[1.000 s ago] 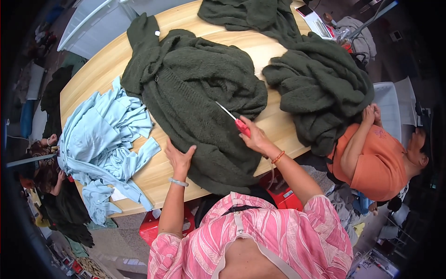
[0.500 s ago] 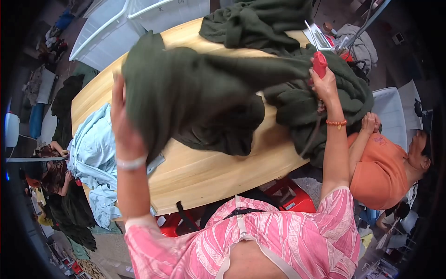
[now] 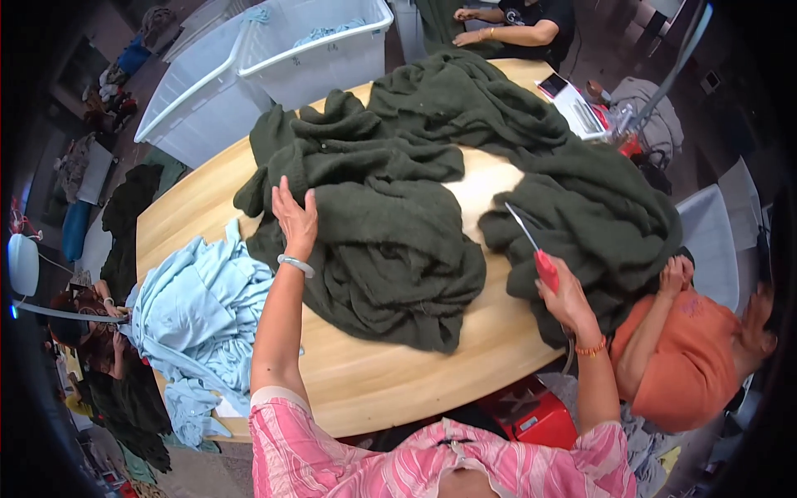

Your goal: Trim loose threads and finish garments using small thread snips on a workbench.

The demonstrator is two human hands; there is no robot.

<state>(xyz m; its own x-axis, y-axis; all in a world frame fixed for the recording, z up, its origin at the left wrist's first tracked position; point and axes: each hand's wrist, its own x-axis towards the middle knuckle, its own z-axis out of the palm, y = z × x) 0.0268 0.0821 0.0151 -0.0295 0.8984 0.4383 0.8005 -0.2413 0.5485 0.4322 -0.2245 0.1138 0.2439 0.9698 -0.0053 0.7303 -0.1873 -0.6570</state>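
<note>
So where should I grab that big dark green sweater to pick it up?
Take the dark green sweater at its near edge, where the knit bunches into thick folds above the bare wooden table. Come from the front with your fingers under a fold. The left hand already presses its upper left side, so that part is probably taken.

A small rectangular phone (image 3: 553,85) with a dark, pink-edged screen lies at the table's far right edge, just beside a flat white slab (image 3: 581,110) that looks like a keyboard.
</note>
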